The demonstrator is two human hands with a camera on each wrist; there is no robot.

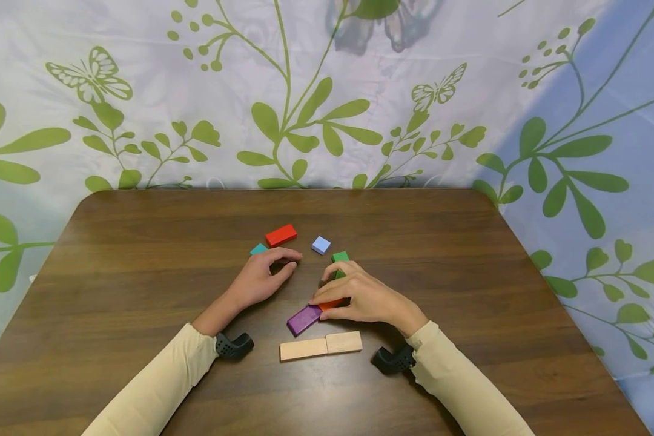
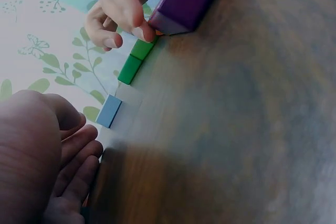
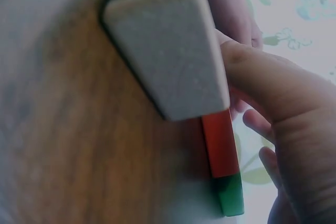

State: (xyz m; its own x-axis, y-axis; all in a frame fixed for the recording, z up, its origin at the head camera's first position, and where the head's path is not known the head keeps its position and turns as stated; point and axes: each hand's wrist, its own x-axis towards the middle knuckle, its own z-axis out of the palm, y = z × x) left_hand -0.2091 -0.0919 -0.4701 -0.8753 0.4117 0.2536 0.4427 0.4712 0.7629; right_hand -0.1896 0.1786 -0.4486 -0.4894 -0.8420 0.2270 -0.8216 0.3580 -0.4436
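My right hand (image 1: 362, 293) pinches an orange block (image 1: 331, 304) between thumb and fingers, partly hiding it. A purple block (image 1: 304, 320) lies at the orange block's near end, right at the fingertips. Beyond the hand are green blocks (image 2: 137, 59), two end to end in the left wrist view, partly covered by fingers in the head view. My left hand (image 1: 261, 275) rests low over the table with fingers loosely curled, holding nothing. Past its fingers lie a red block (image 1: 281, 235) and a teal block (image 1: 258, 249), the teal one partly hidden.
A small light blue block (image 1: 321, 244) lies between the red and green ones. Two plain wooden blocks (image 1: 320, 346) lie end to end nearest me. The brown wooden table (image 1: 441, 242) ends at a patterned curtain (image 1: 305, 91) behind.
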